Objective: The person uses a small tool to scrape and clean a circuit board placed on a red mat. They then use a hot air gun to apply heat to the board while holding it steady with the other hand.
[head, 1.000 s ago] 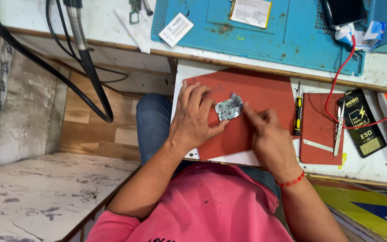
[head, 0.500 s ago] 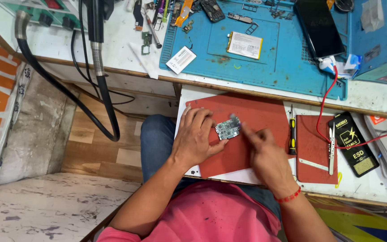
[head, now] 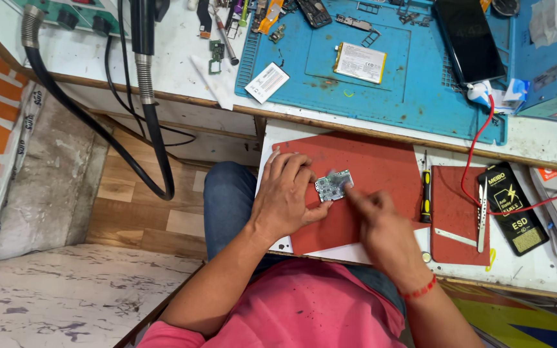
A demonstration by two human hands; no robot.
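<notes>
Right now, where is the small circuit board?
In the head view, the small circuit board lies on the red mat, held by the left hand, right hand beside it.

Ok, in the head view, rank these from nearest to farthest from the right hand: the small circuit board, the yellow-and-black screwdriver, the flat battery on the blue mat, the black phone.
1. Small circuit board: at the fingertips of the right hand, on the red mat.
2. Yellow-and-black screwdriver: just right of the hand.
3. Flat battery: up on the blue mat.
4. Black phone: top right, farthest.
</notes>
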